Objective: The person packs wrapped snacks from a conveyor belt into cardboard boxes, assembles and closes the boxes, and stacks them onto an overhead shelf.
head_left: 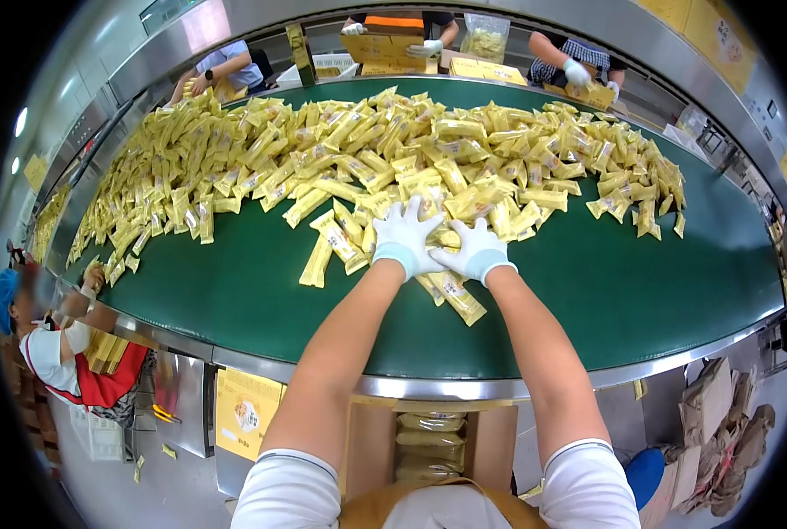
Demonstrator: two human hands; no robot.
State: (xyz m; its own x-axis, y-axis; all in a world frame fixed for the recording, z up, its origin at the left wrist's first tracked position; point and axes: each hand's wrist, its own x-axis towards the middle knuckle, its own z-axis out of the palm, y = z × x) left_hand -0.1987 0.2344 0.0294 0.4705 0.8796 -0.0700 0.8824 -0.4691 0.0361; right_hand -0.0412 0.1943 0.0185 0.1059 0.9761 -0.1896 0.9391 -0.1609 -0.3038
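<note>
Where the hands press down, pkts: yellow wrapped pkts [451,291], too many to count, mostly one wide heap w/ a ragged near edge; both hands are on that edge, approx. mid-surface.
Pkts vs hands: some under & btwn the palms; bulk of heap beyond the fingertips, spreading L & R; 2 stick out on the wearer's side below the hands, 1 long, 1 mostly covered; a few lie slantwise just L of L hand.
Hands: 2, white gloves w/ pale blue cuffs, thumbs close together.
L hand [405,236]: open, palm down on pkts, fingers spread.
R hand [476,250]: same, open, spread, palm down; can't tell if either pinches a pkt underneath.
Green surface [261,295]: 1, under the heap, w/ a metal edge [446,389] on the wearer's side.
Open carton [497,441]: 1, below that edge, btwn the forearms, holding a stack of pkts, at least 4 showing.
Printed yellow carton [247,413]: 1, L of the open one, upright.
Other ppl: 4. 3 across the surface: watch wearer [226,66] far L, middle person [402,35] w/ gloved hands on a box [385,48], R person [579,66] handling a yellow box [592,94]. 1 at near L, blue cap [7,300], hand reaching the heap's L end.
Lower R: brown wrapping [720,432], crumpled, pcs overlap, no clear count.
</note>
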